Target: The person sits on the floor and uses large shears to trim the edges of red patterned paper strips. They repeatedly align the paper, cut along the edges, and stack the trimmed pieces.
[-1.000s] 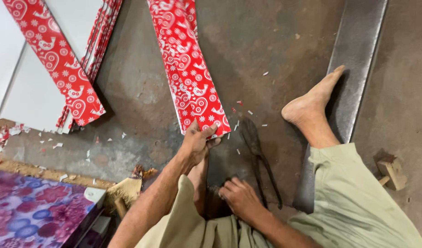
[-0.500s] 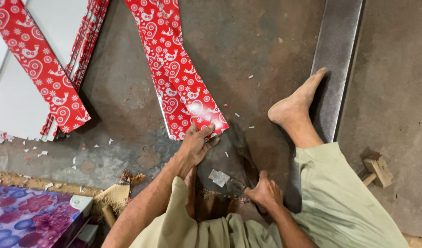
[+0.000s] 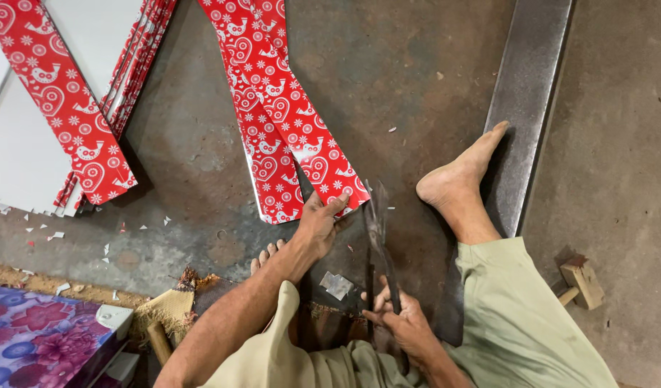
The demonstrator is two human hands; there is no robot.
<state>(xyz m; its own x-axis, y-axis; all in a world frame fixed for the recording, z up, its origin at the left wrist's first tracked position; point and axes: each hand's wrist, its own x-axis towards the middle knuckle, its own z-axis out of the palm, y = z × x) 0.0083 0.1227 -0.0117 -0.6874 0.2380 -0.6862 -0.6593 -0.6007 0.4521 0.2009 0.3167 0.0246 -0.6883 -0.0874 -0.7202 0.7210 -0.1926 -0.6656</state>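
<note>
Two feet flank shears, red strips.

Left hand stretched forward, palm down, fingers spread flat. Right hand pulled in close to the body, fingers curled in a closed grip. Right foot extended forward, bare.

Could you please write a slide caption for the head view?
Left hand presses red patterned strips flat; right hand grips large shears.

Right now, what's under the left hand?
The left hand presses the near end of the red patterned strips, which lie on the dark floor. How many layers lie beneath is hidden.
</note>
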